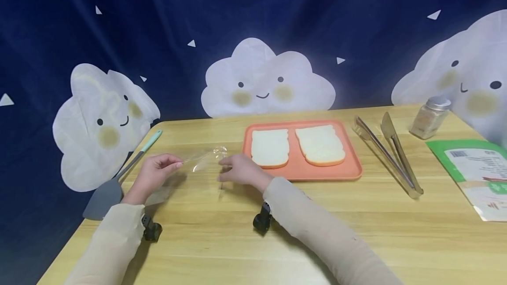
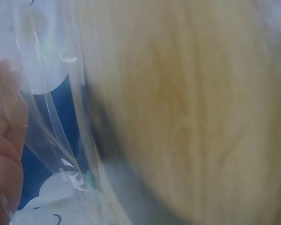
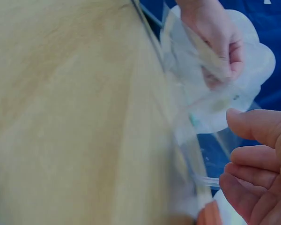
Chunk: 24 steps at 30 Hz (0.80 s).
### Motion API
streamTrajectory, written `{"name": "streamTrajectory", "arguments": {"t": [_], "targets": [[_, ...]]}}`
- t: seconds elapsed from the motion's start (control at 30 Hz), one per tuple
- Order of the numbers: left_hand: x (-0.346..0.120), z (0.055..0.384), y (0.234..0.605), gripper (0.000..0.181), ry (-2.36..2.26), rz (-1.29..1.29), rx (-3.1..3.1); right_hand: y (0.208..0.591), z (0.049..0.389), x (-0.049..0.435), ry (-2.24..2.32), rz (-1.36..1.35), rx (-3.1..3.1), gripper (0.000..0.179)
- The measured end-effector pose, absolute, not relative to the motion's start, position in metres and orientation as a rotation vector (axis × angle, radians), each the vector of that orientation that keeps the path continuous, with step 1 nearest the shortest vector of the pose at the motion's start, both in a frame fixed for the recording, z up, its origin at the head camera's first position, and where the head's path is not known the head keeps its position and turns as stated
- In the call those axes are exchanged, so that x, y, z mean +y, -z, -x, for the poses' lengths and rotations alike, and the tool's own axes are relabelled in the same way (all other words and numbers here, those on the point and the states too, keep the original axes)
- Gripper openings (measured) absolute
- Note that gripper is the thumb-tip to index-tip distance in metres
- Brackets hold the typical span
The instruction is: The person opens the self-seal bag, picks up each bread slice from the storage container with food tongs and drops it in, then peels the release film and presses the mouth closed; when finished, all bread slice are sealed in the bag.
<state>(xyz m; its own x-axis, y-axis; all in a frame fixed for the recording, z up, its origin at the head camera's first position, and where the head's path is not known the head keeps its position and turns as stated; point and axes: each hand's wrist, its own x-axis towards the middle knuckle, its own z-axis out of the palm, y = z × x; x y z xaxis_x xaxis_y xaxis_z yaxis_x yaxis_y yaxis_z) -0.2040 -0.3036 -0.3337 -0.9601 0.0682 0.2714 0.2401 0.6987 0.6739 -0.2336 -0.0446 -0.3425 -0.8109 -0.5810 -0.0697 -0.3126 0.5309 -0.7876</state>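
Observation:
A thin, clear plastic bag (image 1: 202,160) is stretched between the two hands above the left half of the table. My left hand (image 1: 158,169) pinches its edge between thumb and fingertips. At the bag's other side is my right hand (image 1: 242,169), thumb and fingers spread apart. In the right wrist view the bag's stiff-looking rim strip ends right at the fingertips of the right hand (image 3: 262,168). Creases of the see-through plastic (image 2: 54,126) cross the left wrist view, partly covering the left hand (image 2: 7,140).
Right of the hands, an orange tray (image 1: 310,173) bears two bread slices. Metal tongs (image 1: 396,157), a shaker jar (image 1: 429,118) and a green-and-white packet (image 1: 471,175) lie farther right. A grey spatula (image 1: 104,199) with a mint handle lies along the left edge. A blue cloud-patterned curtain (image 1: 174,3) hangs behind.

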Motion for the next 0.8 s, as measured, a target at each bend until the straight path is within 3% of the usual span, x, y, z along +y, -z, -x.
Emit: {"name": "streamTrajectory", "arguments": {"t": [0.37,0.8], "targets": [[-0.303,0.207,0.334,0.020,1.062,0.277,-2.738,0.323,0.235,0.002,1.442,0.670,2.428,0.052],[-0.305,0.208,0.335,0.023,1.010,0.257,-2.703,0.303,0.238,0.127,1.542,0.403,2.676,0.050]]}}
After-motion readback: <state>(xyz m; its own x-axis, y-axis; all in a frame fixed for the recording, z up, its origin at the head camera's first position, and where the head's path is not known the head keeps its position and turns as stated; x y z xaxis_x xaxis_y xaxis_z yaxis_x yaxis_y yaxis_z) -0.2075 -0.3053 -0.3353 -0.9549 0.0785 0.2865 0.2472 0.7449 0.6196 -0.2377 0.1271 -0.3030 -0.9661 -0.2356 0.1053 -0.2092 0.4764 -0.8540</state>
